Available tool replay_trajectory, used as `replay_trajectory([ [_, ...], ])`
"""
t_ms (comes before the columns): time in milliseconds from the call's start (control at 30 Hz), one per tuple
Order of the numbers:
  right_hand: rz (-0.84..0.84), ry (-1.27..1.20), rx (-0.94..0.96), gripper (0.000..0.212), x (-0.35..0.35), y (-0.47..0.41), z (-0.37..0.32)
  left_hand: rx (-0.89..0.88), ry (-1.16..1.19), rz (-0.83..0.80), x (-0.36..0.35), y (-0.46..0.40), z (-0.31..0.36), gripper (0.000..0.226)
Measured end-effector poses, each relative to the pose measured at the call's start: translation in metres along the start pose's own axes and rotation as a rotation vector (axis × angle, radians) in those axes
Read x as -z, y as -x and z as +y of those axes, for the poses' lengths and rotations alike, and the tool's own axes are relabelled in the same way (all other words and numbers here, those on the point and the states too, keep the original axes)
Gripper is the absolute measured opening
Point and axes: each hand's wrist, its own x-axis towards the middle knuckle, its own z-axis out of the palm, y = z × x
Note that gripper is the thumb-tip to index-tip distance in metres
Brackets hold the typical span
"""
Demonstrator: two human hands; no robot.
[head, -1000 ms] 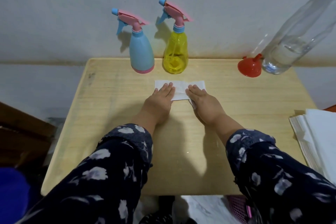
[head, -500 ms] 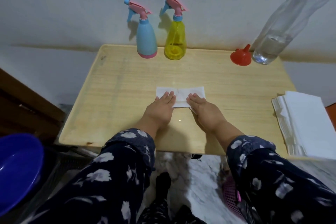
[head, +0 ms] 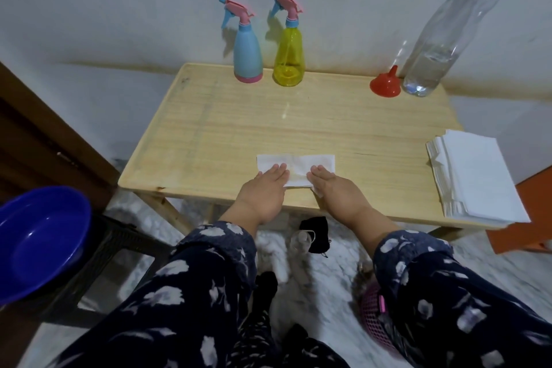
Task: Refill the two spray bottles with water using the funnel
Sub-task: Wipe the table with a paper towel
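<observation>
A blue spray bottle [head: 247,51] and a yellow spray bottle [head: 289,54], both with pink trigger heads, stand upright at the back of the wooden table [head: 209,128]. A red funnel [head: 385,85] lies mouth down at the back right, beside a tall clear water bottle [head: 439,48] that is partly filled. A folded white tissue [head: 295,163] lies near the front edge. My left hand [head: 265,191] and my right hand [head: 331,188] rest flat on the tissue's near edge, fingers straight.
A stack of white tissues [head: 475,176] sits at the table's right edge. A blue plastic basin [head: 38,242] rests on a dark stool at the lower left. A pink basket [head: 376,317] and a black mask [head: 313,233] lie on the floor under the table.
The camera has pulled back and up, so the table looks farther away. Both hands have slid toward the front edge, drawing the tissue with them.
</observation>
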Motion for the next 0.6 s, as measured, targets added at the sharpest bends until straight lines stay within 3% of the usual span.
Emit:
replay_trajectory([
  [100,0.002,-0.03,-0.009,0.05,0.002,0.012,-0.003,0.03,-0.028,0.056,0.004,0.01,0.008,0.049],
  [267,0.151,0.002,0.072,0.052,0.002,0.014,-0.003,0.032,-0.099,0.115,0.008,0.012,0.014,0.059],
  [433,0.011,0.087,-0.006,0.057,0.004,-0.001,-0.005,0.033,-0.114,0.027,0.008,-0.003,0.008,0.058],
  [600,-0.06,0.023,-0.036,0.062,-0.001,-0.013,-0.006,0.022,-0.073,0.015,0.004,-0.012,0.0,0.055],
])
